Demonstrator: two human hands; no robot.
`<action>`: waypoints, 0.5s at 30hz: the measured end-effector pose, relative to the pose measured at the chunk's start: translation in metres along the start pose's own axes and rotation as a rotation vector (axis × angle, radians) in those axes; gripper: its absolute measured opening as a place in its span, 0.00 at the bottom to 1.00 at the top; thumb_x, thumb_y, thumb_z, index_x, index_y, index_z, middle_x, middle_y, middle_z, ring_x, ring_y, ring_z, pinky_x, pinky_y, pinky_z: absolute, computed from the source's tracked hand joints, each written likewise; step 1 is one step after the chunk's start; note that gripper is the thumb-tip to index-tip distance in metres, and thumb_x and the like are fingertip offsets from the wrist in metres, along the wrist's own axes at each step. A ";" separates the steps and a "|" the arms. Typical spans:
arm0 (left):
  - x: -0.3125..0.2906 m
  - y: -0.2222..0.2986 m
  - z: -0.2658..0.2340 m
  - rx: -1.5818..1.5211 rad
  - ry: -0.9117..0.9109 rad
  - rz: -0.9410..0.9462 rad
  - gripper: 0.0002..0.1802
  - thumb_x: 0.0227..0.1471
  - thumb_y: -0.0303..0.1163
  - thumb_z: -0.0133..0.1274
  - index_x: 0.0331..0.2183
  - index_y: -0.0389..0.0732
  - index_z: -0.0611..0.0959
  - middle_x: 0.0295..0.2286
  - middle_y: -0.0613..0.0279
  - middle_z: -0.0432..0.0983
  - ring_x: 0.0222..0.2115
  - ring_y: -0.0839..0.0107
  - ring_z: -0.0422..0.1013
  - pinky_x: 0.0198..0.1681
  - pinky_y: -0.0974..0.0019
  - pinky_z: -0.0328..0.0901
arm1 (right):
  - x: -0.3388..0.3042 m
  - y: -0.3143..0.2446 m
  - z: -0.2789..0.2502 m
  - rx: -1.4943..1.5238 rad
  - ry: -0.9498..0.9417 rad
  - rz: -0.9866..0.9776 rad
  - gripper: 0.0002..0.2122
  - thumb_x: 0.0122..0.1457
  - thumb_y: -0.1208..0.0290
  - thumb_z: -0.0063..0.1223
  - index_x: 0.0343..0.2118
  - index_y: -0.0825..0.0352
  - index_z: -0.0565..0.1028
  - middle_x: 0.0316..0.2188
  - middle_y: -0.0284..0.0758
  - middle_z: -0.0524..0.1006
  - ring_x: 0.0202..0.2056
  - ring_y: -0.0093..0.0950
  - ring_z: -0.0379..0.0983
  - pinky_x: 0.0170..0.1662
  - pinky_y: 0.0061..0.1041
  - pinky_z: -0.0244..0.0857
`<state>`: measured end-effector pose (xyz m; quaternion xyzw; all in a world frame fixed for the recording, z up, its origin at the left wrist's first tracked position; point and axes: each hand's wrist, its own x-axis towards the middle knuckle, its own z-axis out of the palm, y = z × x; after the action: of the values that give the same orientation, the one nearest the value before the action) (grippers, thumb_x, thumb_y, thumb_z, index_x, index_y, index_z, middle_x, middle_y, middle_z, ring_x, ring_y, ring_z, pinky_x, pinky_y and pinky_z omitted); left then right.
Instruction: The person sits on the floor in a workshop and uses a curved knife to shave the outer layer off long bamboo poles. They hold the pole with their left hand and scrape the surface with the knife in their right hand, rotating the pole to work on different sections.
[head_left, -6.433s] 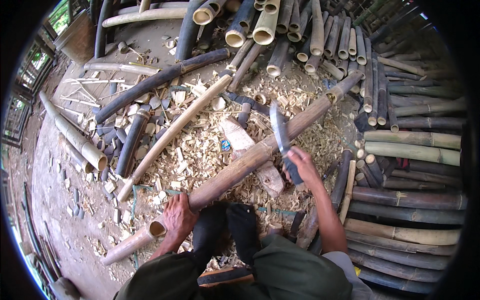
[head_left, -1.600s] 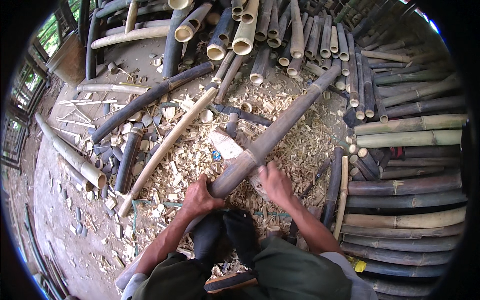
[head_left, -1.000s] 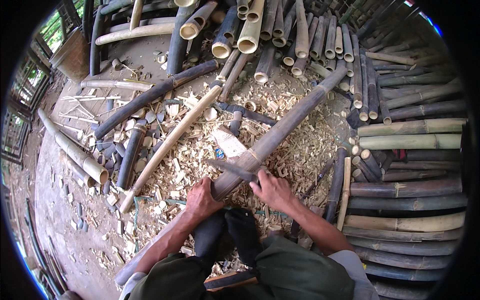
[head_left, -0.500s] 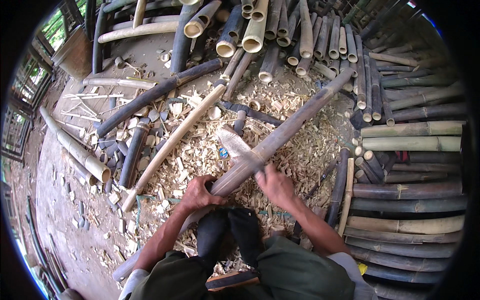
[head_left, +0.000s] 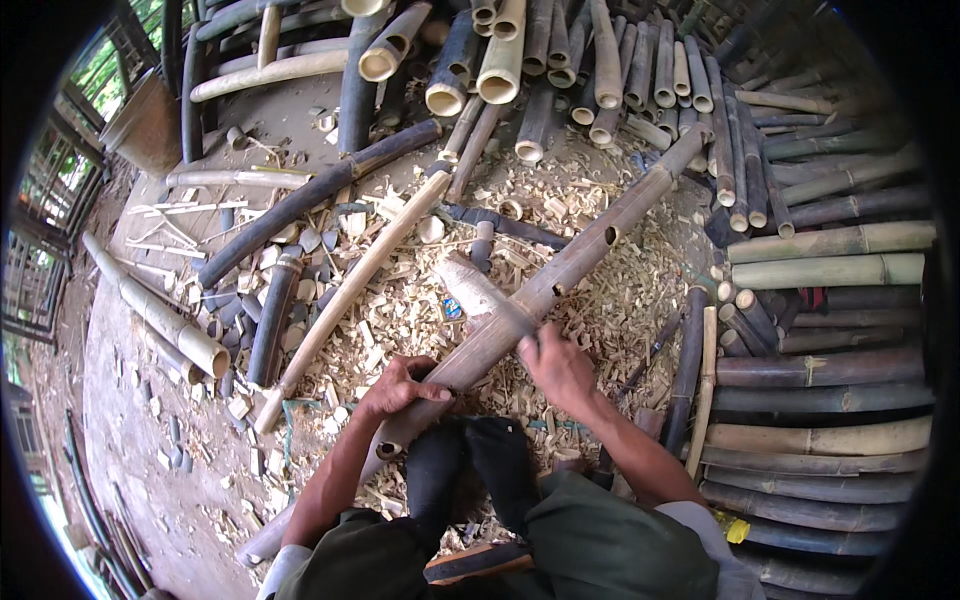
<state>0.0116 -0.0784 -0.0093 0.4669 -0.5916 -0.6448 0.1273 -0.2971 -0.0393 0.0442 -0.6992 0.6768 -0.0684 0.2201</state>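
Note:
A long brown bamboo pole (head_left: 590, 262) slants from the lower left to the upper right, with several small holes cut in its wall. My left hand (head_left: 403, 388) grips its near part, thumb on top. My right hand (head_left: 560, 372) is closed beside the pole's middle, at its right side. A grey blur by its fingers looks like a tool, too smeared to name. Under the pole, a pale wooden block (head_left: 470, 284) juts out to the left. My two dark-covered feet (head_left: 465, 462) are together just below the pole.
Wood chips (head_left: 375, 300) cover the floor around the pole. A peeled pale pole (head_left: 360, 290) and a dark bamboo pole (head_left: 315, 203) lie at the left. Stacked bamboo (head_left: 815, 375) fills the right side; upright-leaning tubes (head_left: 500, 75) crowd the far side. A bucket (head_left: 145, 125) stands far left.
The bamboo pole has rolled, so that holes now show along its upper side. My left hand has shifted its hold slightly on it. My right hand stays close to the pole's middle.

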 end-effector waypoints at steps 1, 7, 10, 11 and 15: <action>-0.001 -0.002 0.000 -0.043 -0.003 -0.010 0.34 0.39 0.43 0.74 0.45 0.29 0.87 0.36 0.54 0.85 0.39 0.66 0.78 0.48 0.61 0.70 | -0.006 -0.005 -0.001 0.035 -0.090 -0.059 0.21 0.73 0.52 0.46 0.40 0.71 0.68 0.22 0.49 0.79 0.23 0.46 0.81 0.25 0.45 0.77; 0.009 -0.029 -0.009 -0.308 -0.146 -0.143 0.36 0.44 0.47 0.69 0.48 0.29 0.87 0.38 0.54 0.86 0.41 0.67 0.78 0.51 0.63 0.69 | 0.018 0.024 0.000 0.148 0.157 0.297 0.19 0.74 0.51 0.43 0.40 0.67 0.69 0.21 0.36 0.75 0.17 0.30 0.73 0.19 0.36 0.67; -0.005 -0.026 -0.002 -0.269 -0.063 -0.076 0.43 0.47 0.50 0.69 0.56 0.29 0.79 0.47 0.48 0.81 0.49 0.61 0.76 0.56 0.62 0.67 | -0.005 0.005 -0.007 0.218 0.072 0.166 0.20 0.74 0.50 0.42 0.39 0.67 0.68 0.22 0.40 0.75 0.20 0.31 0.75 0.20 0.38 0.68; -0.014 -0.019 0.000 -0.227 0.004 -0.053 0.47 0.47 0.52 0.69 0.60 0.31 0.76 0.51 0.46 0.80 0.52 0.57 0.76 0.58 0.60 0.67 | -0.008 0.003 0.001 0.089 0.095 0.039 0.20 0.74 0.50 0.42 0.40 0.68 0.68 0.23 0.42 0.76 0.21 0.33 0.76 0.21 0.39 0.70; -0.065 0.017 0.026 0.460 0.301 -0.085 0.51 0.42 0.53 0.73 0.60 0.34 0.74 0.53 0.38 0.77 0.54 0.47 0.75 0.59 0.51 0.67 | -0.007 0.013 -0.001 0.020 0.013 0.090 0.26 0.73 0.49 0.43 0.47 0.76 0.69 0.32 0.55 0.81 0.29 0.51 0.81 0.30 0.47 0.75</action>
<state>0.0195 -0.0197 0.0312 0.5985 -0.6768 -0.4217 0.0772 -0.3102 -0.0320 0.0412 -0.6655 0.7081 -0.0697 0.2255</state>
